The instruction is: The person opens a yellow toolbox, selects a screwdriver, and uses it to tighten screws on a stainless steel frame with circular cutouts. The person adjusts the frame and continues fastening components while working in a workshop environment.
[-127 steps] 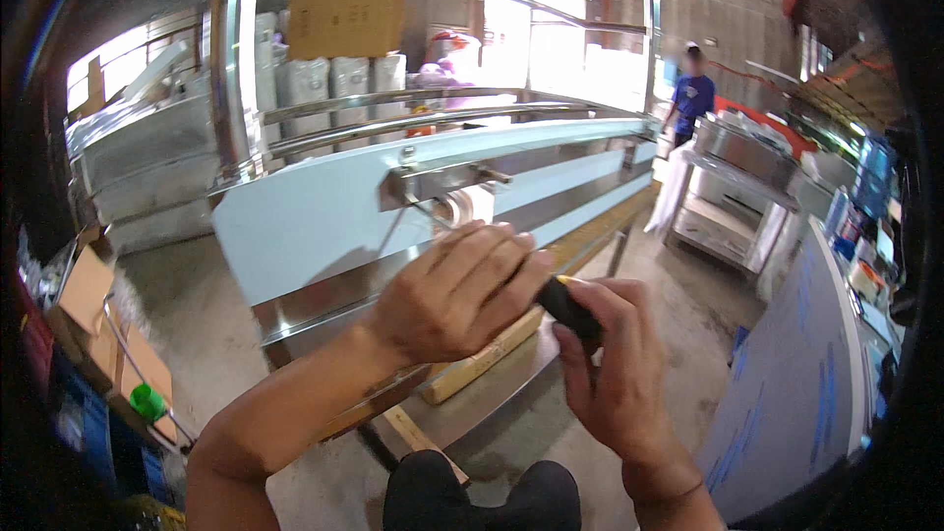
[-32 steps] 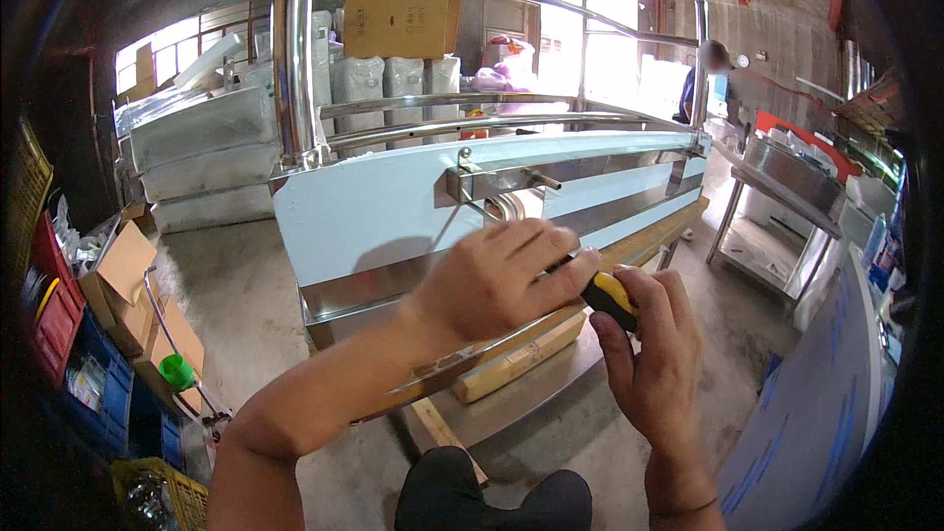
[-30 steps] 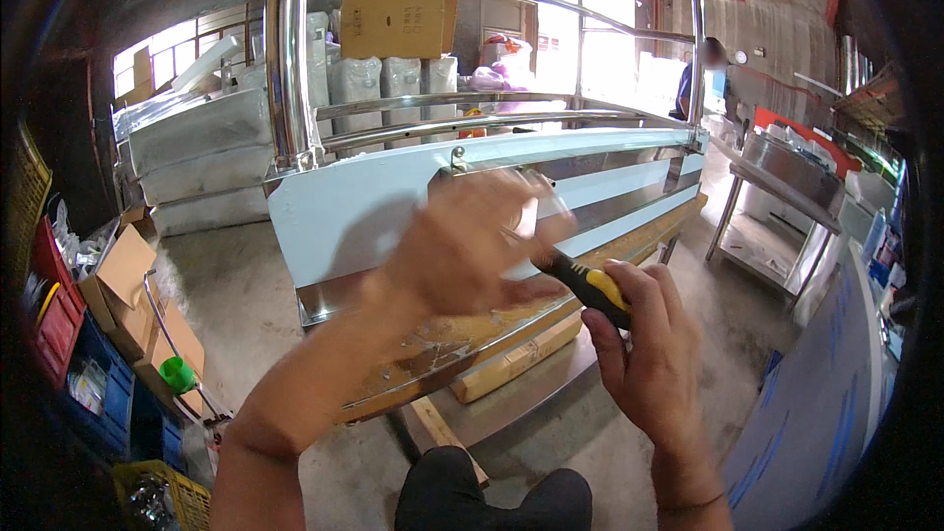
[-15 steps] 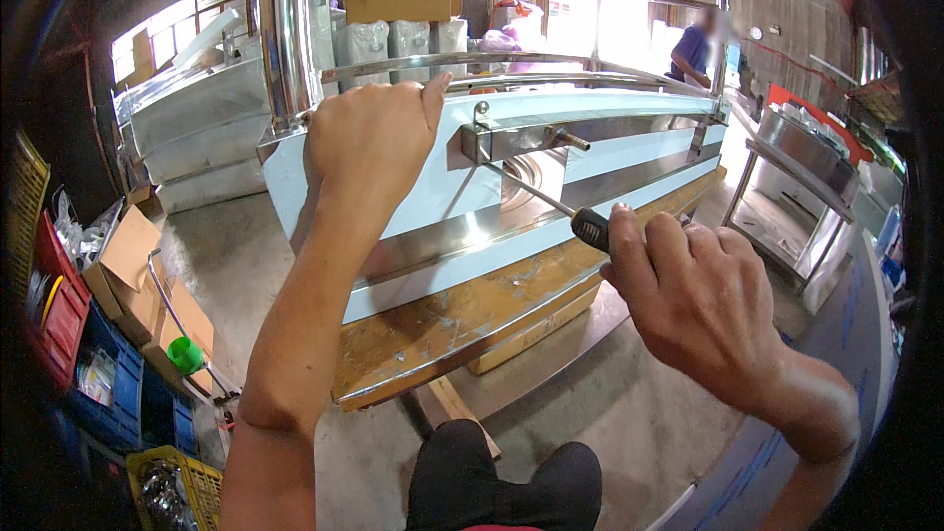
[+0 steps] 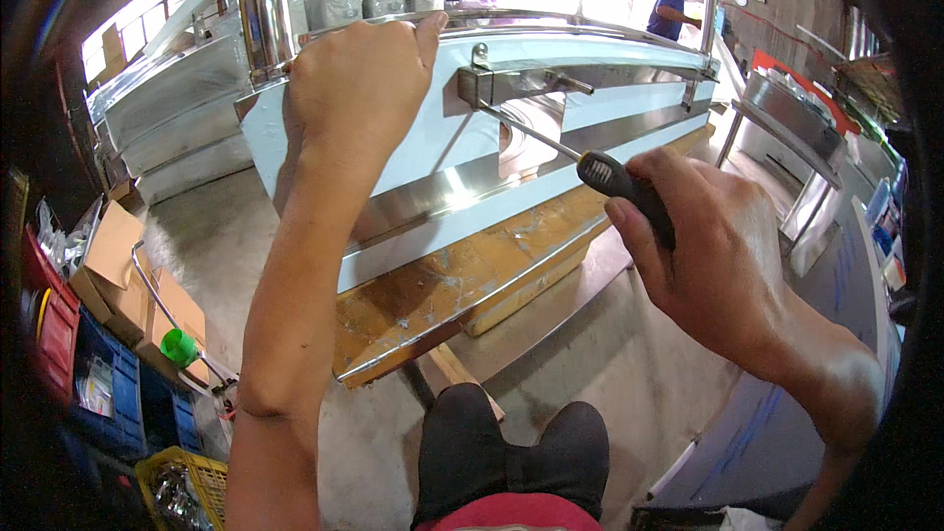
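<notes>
A screwdriver (image 5: 602,173) with a black handle and a thin metal shaft is in my right hand (image 5: 718,246), closed around the handle with the thumb along its near side. Its tip meets the left end of a steel box-section bar (image 5: 526,85), which is fixed to the front of a long stainless steel unit (image 5: 423,199) partly covered in pale blue film. A short metal stub (image 5: 578,86) sticks out of the bar. My left hand (image 5: 356,93) is closed over the unit's top edge beside the upright tube; its fingertips are hidden behind the edge.
The unit rests on a worn wooden bench (image 5: 472,280). At left are a cardboard box (image 5: 128,265), blue crates (image 5: 108,383) and a yellow basket (image 5: 206,477). A steel stand (image 5: 787,143) is at right. Farther back, a person in blue (image 5: 672,15) stands.
My right hand has rolled around the screwdriver handle, showing the thumb and more of the handle. The tip stays at the bar's end. The view has shifted, while my left hand keeps its place.
</notes>
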Demonstrator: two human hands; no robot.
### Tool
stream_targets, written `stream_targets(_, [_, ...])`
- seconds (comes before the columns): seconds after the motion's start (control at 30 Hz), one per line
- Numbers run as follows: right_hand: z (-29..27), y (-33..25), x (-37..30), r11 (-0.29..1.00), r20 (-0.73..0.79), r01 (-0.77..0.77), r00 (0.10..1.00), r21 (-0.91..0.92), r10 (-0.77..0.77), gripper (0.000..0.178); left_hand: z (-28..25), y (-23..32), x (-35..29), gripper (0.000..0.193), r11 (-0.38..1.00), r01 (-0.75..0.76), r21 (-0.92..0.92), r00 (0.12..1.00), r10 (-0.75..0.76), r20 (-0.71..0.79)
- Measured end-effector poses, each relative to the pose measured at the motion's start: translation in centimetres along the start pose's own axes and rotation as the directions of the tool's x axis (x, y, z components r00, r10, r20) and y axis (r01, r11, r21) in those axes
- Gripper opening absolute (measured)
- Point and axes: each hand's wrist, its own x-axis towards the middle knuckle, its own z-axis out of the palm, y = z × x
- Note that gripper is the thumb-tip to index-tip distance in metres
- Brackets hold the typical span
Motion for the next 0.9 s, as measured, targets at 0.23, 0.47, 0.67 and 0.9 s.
stream_targets(0.23, [-2.1,0.0,-1.9,0.996,0.138,-0.061,0.988,-0.062,0.069,0.026,-0.1,0.0,0.0,0.064,0.998,-0.012,0.061,1.0,0.012,0.0])
stream_targets(0.47, [1.3,7.7,-9.0,0.79,-0.232,-0.347,0.827,0.505,0.512,0.027,1.1,0.1,-0.4,0.061,0.985,-0.011,0.172,0.988,0.038,-0.15])
stream_targets(0.67, [5.9,14.5,-6.0,0.28,-0.253,0.019,0.493,0.96,0.832,0.039,2.3,-1.1,-0.4,0.042,0.984,-0.165,0.067,0.946,0.177,-0.272])
stream_targets(0.9, [-1.1,18.4,-1.6,0.099,-0.1,0.016,0.247,0.995,0.964,0.048,0.3,-1.3,-0.6,0.033,0.985,-0.162,0.065,0.982,0.154,0.108])
